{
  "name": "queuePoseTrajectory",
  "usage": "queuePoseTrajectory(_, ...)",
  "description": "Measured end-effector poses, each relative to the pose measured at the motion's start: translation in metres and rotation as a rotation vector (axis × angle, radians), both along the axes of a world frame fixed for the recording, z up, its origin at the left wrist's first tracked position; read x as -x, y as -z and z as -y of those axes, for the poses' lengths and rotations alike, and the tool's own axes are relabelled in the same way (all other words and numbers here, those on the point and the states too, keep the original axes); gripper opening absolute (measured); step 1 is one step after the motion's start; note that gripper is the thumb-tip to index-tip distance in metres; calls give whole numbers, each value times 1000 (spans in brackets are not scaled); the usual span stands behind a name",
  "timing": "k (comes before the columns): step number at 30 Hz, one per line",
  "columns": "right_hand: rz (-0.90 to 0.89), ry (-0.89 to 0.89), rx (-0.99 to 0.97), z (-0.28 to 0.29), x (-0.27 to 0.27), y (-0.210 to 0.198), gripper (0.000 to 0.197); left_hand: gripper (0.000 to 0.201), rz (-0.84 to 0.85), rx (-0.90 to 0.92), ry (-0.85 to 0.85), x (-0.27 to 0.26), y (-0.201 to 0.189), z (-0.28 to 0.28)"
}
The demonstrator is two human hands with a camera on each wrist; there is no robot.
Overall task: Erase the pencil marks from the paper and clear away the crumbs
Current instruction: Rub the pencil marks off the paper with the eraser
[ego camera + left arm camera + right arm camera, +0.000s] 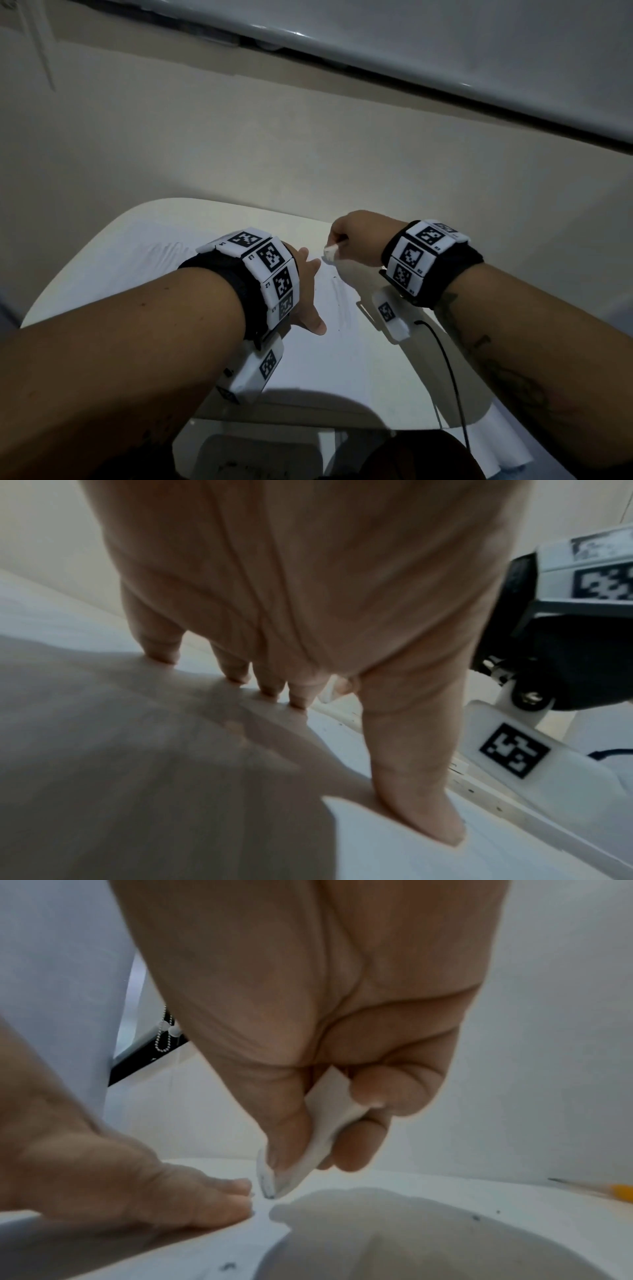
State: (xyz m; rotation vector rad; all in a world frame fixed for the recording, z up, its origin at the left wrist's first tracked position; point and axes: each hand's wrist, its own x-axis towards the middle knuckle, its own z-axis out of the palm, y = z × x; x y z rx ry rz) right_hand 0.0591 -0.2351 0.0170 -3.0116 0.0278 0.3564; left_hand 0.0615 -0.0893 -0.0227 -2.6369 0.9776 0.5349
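White paper flat on table with faint pencil marks and dark crumbs, left hand spread flat pressing it, right hand beyond, grip pinching smudged white eraser, tip down on sheet.

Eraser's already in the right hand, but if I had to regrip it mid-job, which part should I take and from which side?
Pinch the eraser by its upper clean half, from above, thumb on one broad face and fingers on the other, as the right hand holds it. It is a flat slab tilted tip-down; the smudged lower corner must stay free to reach the paper.
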Motion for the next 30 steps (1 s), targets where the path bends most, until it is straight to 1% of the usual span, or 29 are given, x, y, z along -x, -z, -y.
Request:
queuePoseTrajectory(1, 23, 0, -2, -2, -3, 3, 22, 113, 5, 6, 4, 0, 0, -1)
queuePoseTrajectory(3, 10, -4, -4, -4, -4, 8, 20, 112, 7, 15, 8, -1, 1, -1)
queuePoseTrajectory(6, -88, -21, -2, -3, 2, 6, 18, 112, -8, 15, 0, -1, 1, -1)
queuePoseTrajectory(8, -138, -41, 66, -3, 4, 1, 16, 113, -7, 6, -2, -1, 1, 0)
queuePoseTrajectory(10, -73, -26, 64, -2, 1, -2, 17, 113, 1, 5, 1, 0, 1, 0)
queuePoseTrajectory(12, 12, 4, -14, -1, -4, 1, 19, 113, 1, 10, 0, 1, 1, -1)
queuePoseTrajectory(14, 30, 8, -33, -3, -5, 6, 18, 113, 0, 12, 2, 1, 0, -1)
queuePoseTrajectory(16, 0, 7, -37, -2, -3, 8, 17, 113, -9, 6, 7, 0, -3, -1)
queuePoseTrajectory(18, -79, -7, -32, 0, 2, 6, 18, 113, -20, -1, 3, 0, -3, 0)
queuePoseTrajectory(20, -153, -31, 12, 2, 4, 0, 20, 114, -22, -16, -6, 0, -3, 0)
queuePoseTrajectory(21, -145, -34, 29, 2, 4, -2, 19, 115, -19, -21, -5, 0, -2, 0)
queuePoseTrajectory(25, 34, -18, -4, -2, -4, 1, 20, 115, -18, -9, 1, 0, -3, -1)
queuePoseTrajectory(28, 23, -32, -19, -2, -3, 8, 19, 113, -18, 5, 4, 1, -4, -2)
queuePoseTrajectory(30, -28, -32, -11, 3, 0, 7, 17, 114, -24, 1, -7, 1, -2, -1)
